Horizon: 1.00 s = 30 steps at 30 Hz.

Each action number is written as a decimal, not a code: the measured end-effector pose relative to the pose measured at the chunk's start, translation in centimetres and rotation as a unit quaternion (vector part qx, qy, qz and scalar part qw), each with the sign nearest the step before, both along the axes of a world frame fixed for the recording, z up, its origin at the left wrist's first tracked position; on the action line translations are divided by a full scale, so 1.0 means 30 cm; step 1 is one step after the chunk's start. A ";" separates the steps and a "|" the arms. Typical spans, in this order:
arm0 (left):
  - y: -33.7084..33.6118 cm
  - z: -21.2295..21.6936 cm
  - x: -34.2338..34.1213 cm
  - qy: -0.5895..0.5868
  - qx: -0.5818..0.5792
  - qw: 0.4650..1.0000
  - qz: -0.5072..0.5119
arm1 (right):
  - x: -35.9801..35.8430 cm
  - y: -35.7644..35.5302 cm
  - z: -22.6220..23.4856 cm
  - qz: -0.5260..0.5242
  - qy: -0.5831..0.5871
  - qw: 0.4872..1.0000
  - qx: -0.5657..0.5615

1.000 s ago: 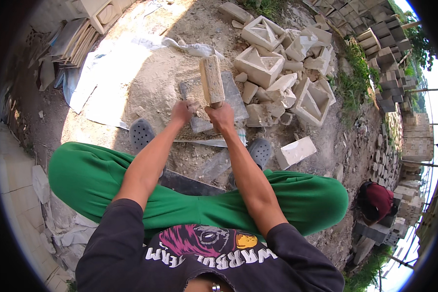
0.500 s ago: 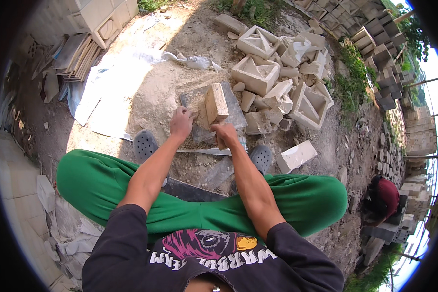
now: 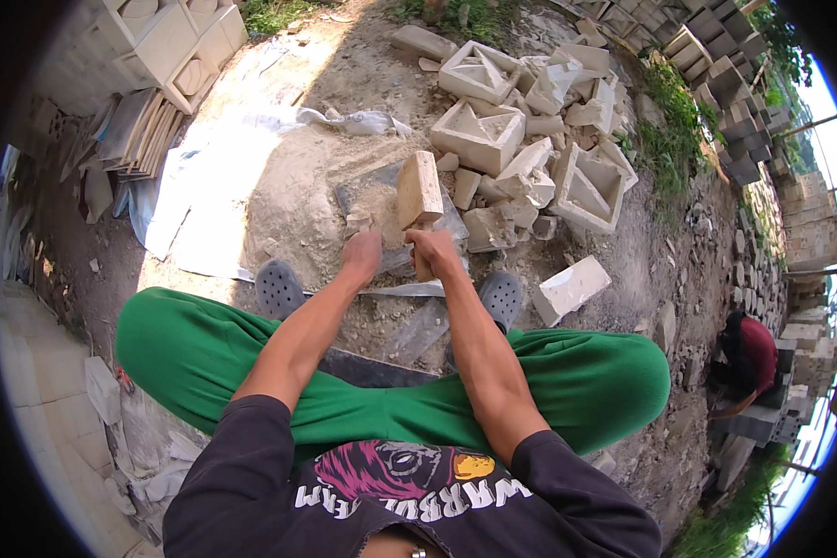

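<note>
My right hand [image 3: 434,251] grips the handle of a wooden mallet [image 3: 418,189], whose pale block head hangs over a grey slab [image 3: 370,189] dusted with stone powder. My left hand [image 3: 363,254] rests at the slab's near edge, fingers curled down on a small pale stone piece [image 3: 357,221] just left of the mallet head. I am seated with green trousers [image 3: 195,353] spread wide and grey clogs [image 3: 277,288] either side of the slab.
Broken pale blocks and hollow square moulded blocks [image 3: 479,135] are heaped behind and right of the slab. A loose rectangular block [image 3: 572,288] lies by my right foot. White sheeting [image 3: 205,186] and stacked tiles [image 3: 135,130] lie left. Another person in a red cap [image 3: 753,349] crouches right.
The mallet stood upright and higher a second ago; it has swung down and its head now sits low over the slab. Both hands have stayed close together.
</note>
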State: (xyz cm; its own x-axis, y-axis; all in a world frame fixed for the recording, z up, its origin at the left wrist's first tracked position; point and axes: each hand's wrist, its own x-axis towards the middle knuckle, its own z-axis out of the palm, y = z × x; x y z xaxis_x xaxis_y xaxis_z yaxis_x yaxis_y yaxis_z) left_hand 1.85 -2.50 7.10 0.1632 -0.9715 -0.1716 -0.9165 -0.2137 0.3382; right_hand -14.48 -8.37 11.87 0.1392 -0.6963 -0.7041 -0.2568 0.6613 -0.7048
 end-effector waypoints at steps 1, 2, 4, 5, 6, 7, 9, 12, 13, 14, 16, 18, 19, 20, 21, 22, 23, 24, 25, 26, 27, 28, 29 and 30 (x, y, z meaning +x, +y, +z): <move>-0.009 0.000 0.000 0.005 0.006 1.000 -0.004 | -0.001 0.006 -0.008 0.001 0.002 1.000 -0.004; -0.015 0.000 0.000 0.010 0.011 1.000 -0.007 | -0.002 0.011 -0.017 0.002 0.005 1.000 -0.001; -0.020 0.002 -0.004 0.020 0.021 1.000 -0.010 | -0.005 0.017 -0.025 0.006 0.011 1.000 0.007; -0.028 0.003 -0.006 0.022 0.006 1.000 -0.007 | -0.007 0.014 -0.027 0.008 0.010 1.000 0.010; -0.031 -0.002 -0.005 0.025 -0.009 1.000 -0.002 | -0.007 0.013 -0.027 0.011 0.009 1.000 0.014; -0.034 -0.007 -0.001 0.027 -0.025 0.999 0.004 | -0.004 0.013 -0.026 0.015 0.008 1.000 0.018; -0.060 0.001 0.011 0.029 -0.043 0.999 -0.009 | -0.001 0.012 -0.032 0.009 0.010 1.000 0.005; -0.095 0.047 0.030 0.034 -0.050 0.998 -0.002 | -0.007 0.003 -0.037 0.007 0.019 1.000 -0.007; -0.102 0.069 0.034 0.037 -0.048 0.998 0.005 | -0.009 0.000 -0.031 0.008 0.023 1.000 -0.009; -0.109 0.082 0.037 0.028 -0.048 0.998 0.023 | -0.012 -0.004 -0.024 0.009 0.024 1.000 -0.013; -0.097 0.083 0.068 0.006 -0.045 0.997 0.070 | 0.003 0.000 0.013 0.021 0.025 0.999 -0.019; -0.080 0.059 0.094 -0.001 -0.075 0.992 0.100 | 0.010 -0.002 0.061 0.049 0.039 0.995 -0.074; -0.067 0.042 0.107 -0.003 -0.089 0.989 0.116 | 0.018 -0.003 0.082 0.064 0.047 0.992 -0.101; -0.051 0.025 0.123 0.011 -0.091 0.988 0.121 | 0.035 -0.005 0.093 0.071 0.060 0.986 -0.139; -0.038 0.016 0.128 0.026 -0.094 0.987 0.125 | 0.046 -0.011 0.094 0.076 0.074 0.978 -0.178; -0.025 0.006 0.130 0.041 -0.096 0.986 0.129 | 0.054 -0.011 0.095 0.083 0.087 0.969 -0.216; -0.012 -0.006 0.127 0.057 -0.090 0.985 0.137 | 0.059 -0.007 0.095 0.093 0.090 0.968 -0.217; 0.004 -0.026 0.133 0.070 -0.084 0.983 0.147 | 0.076 -0.001 0.093 0.106 0.090 0.966 -0.219; 0.008 -0.024 0.132 0.083 -0.081 0.982 0.152 | 0.080 0.001 0.082 0.114 0.091 0.964 -0.222; 0.013 -0.022 0.132 0.085 -0.076 0.982 0.148 | 0.083 0.004 0.028 0.132 0.115 0.961 -0.212; -0.013 0.009 0.099 0.090 -0.076 0.985 0.127 | 0.041 -0.007 -0.075 0.133 0.146 0.958 -0.207; -0.021 0.024 0.088 0.093 -0.073 0.986 0.116 | 0.022 -0.008 -0.136 0.143 0.173 0.954 -0.198; -0.003 -0.002 0.112 0.091 -0.080 0.985 0.126 | 0.040 0.002 -0.128 0.216 0.248 0.930 -0.162; 0.012 -0.013 0.131 0.092 -0.074 0.984 0.133 | 0.055 0.007 -0.101 0.207 0.227 0.942 -0.138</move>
